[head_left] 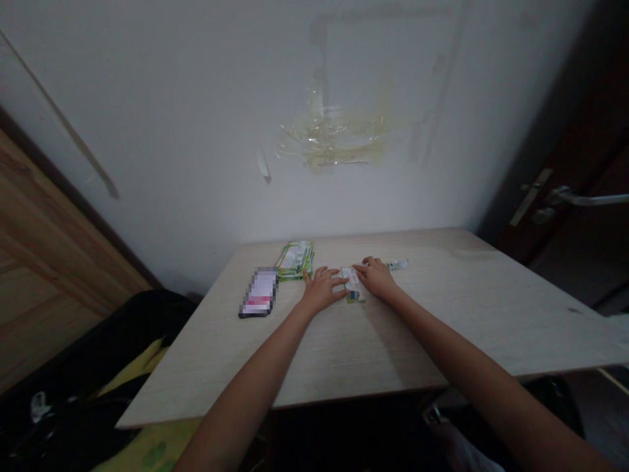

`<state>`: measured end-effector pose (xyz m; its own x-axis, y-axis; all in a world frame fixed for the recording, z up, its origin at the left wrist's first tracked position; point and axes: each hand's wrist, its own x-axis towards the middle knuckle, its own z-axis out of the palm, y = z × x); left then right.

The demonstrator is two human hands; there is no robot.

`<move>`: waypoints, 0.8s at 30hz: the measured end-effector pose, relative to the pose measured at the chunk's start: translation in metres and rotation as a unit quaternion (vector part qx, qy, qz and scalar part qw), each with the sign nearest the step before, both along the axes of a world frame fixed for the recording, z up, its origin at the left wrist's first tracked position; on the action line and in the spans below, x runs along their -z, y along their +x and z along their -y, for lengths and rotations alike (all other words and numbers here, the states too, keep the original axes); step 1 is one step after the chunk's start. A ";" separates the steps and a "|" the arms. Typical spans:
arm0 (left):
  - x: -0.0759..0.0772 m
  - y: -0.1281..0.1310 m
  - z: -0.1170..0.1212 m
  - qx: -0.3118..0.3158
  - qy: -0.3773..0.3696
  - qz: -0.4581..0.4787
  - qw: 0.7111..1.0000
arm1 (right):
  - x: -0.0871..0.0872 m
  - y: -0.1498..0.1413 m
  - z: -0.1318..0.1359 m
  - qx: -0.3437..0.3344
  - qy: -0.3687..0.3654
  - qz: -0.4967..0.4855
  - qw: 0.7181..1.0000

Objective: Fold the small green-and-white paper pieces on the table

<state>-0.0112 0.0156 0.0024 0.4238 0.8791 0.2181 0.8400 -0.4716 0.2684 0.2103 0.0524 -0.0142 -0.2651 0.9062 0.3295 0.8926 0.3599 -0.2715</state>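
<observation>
A small flat packet [354, 287], white and green with a colourful lower end, lies on the table between my hands. My left hand [324, 290] rests on the table with its fingers spread, the tips of some at the packet's left edge. My right hand [378, 278] has bent fingers gathered at the packet's upper right side, gripping or pressing it there; the exact contact is too small to tell. Just beyond the right hand lies a pale strip-like piece [399, 265], partly hidden by the fingers. A pile of green and white packets [297, 257] lies past my left hand.
A phone [259, 292] with a blurred-out screen lies left of the pile. The pale wooden table [442, 314] reaches back to a wall [196, 131] marked with old tape [339, 137]. At right is a dark door with a metal handle [590, 198]; dark bags [113, 341] are at left.
</observation>
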 end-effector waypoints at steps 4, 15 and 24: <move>0.001 0.000 0.000 0.000 -0.001 0.001 1.000 | 0.001 -0.001 0.003 0.011 0.004 0.018 1.000; 0.004 -0.001 -0.001 0.013 -0.006 0.005 1.000 | -0.002 0.000 0.008 -0.041 0.020 0.010 0.999; 0.004 0.000 -0.007 0.011 0.007 0.018 1.000 | 0.000 0.000 0.001 -0.041 0.009 -0.008 0.999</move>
